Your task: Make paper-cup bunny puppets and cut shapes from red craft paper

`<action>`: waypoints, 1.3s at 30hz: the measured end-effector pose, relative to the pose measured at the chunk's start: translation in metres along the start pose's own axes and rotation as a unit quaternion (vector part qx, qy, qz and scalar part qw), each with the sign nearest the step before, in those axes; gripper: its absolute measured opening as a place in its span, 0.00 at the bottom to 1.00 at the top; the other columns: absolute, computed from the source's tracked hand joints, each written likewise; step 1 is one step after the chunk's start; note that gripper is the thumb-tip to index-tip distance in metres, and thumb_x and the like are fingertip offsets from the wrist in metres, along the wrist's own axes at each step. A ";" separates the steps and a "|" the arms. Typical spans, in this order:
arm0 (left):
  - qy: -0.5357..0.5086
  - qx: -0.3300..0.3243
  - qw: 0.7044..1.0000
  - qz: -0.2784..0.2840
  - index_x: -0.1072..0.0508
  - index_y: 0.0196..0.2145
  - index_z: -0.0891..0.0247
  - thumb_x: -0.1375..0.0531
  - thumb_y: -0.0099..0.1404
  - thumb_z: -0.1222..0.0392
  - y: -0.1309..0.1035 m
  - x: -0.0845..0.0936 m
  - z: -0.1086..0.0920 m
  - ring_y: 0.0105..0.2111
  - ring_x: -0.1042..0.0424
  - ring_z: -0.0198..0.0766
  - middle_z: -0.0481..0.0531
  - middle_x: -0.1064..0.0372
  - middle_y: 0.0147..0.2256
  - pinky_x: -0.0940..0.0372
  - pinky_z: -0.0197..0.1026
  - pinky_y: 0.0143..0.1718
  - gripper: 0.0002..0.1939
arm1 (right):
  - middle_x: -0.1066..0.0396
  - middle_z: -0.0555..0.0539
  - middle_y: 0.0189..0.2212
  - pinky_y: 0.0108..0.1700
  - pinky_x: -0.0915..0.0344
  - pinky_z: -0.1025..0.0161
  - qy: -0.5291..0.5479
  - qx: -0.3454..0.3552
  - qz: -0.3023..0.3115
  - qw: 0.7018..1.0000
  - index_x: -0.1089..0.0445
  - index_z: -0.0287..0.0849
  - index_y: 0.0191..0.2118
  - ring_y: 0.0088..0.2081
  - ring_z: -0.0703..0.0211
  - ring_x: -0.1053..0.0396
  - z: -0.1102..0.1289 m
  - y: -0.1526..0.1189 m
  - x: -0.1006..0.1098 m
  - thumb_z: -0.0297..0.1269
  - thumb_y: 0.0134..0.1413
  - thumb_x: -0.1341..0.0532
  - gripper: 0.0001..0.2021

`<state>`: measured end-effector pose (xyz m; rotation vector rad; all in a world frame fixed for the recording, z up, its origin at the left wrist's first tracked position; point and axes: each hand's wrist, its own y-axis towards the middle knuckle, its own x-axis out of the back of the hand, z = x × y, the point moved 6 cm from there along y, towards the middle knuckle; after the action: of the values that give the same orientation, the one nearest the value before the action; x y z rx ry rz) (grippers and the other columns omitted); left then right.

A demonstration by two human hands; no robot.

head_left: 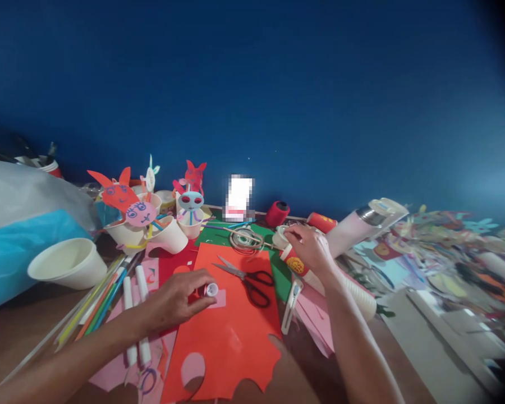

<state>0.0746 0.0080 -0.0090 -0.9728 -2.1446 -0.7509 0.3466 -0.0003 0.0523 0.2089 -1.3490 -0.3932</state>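
Tube (211, 289), small, red side, white end facing the camera: in left hand (174, 303), clamped between thumb and fingers, held above the orange sheet (231, 331). Pink scrap (219, 299) just beside the tube, on the sheet. Right hand (311, 247) out ahead and right of that grip, thumb and finger close together at a small white jar (280, 238); can't tell if they hold it or only touch.

Scissors (243, 275) right of the left grip, blades spread, on the orange sheet, black handles toward the right arm. Cutter (292, 307) farther right, near the right forearm. Paper cups (353, 294), nested, lie on their side partly behind that forearm. Wire coil (246, 240) left of the right fingertips, on the green sheet (219, 235); red spool (276, 213) just beyond the jar. Flask (349, 229) tilted, right of the right hand.

Left of the left grip: two white markers (143, 314), partly under the forearm, then coloured sticks (109, 294) and a white cup (69, 264), tipped. Beyond the left hand: paper faces, red (118, 193), pink (139, 214) and blue (191, 201), by more cups. Blue wall (252, 90) behind.
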 end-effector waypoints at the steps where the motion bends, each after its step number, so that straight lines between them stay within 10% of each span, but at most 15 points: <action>1: 0.002 0.001 1.000 0.003 0.34 0.36 0.61 0.48 0.60 0.57 0.000 0.000 0.000 0.29 0.34 0.35 0.49 0.32 0.31 0.42 0.36 0.31 0.08 | 0.28 0.52 0.31 0.31 0.43 0.66 -0.001 -0.002 -0.005 1.000 0.30 0.47 0.35 0.30 0.60 0.33 -0.001 0.000 0.001 0.38 0.52 0.47 0.09; 16: 0.020 -0.006 1.000 0.018 0.35 0.36 0.61 0.49 0.60 0.59 -0.001 0.002 -0.010 0.29 0.35 0.36 0.49 0.33 0.30 0.44 0.37 0.31 0.07 | 0.28 0.50 0.32 0.31 0.43 0.66 0.030 0.004 0.012 0.999 0.30 0.46 0.35 0.31 0.59 0.33 0.003 0.004 -0.006 0.36 0.52 0.48 0.09; 26: 0.000 0.007 1.000 0.027 0.35 0.33 0.63 0.49 0.60 0.58 0.000 0.001 -0.010 0.28 0.36 0.35 0.48 0.34 0.29 0.44 0.36 0.31 0.07 | 0.28 0.50 0.30 0.32 0.42 0.69 0.113 0.098 0.092 0.985 0.30 0.43 0.32 0.31 0.62 0.33 0.064 -0.009 -0.037 0.32 0.53 0.47 0.08; 32: -0.063 0.049 0.996 -0.035 0.33 0.29 0.63 0.49 0.60 0.57 0.004 0.038 -0.007 0.28 0.36 0.34 0.48 0.34 0.28 0.42 0.34 0.31 0.08 | 0.27 0.51 0.28 0.33 0.41 0.71 0.224 0.235 0.224 0.919 0.29 0.42 0.31 0.30 0.65 0.31 0.121 -0.047 -0.034 0.33 0.55 0.46 0.08; 39: -0.203 0.111 0.934 -0.272 0.32 0.31 0.64 0.46 0.59 0.60 -0.008 0.103 0.001 0.29 0.33 0.34 0.50 0.31 0.29 0.40 0.34 0.29 0.05 | 0.25 0.51 0.31 0.34 0.41 0.67 0.163 0.341 0.253 0.890 0.30 0.44 0.33 0.33 0.60 0.29 0.200 -0.083 -0.057 0.37 0.54 0.46 0.08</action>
<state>0.0152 0.0473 0.0663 -0.4296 -2.8467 -0.5633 0.1298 -0.0384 0.0134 0.4661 -1.1054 0.5561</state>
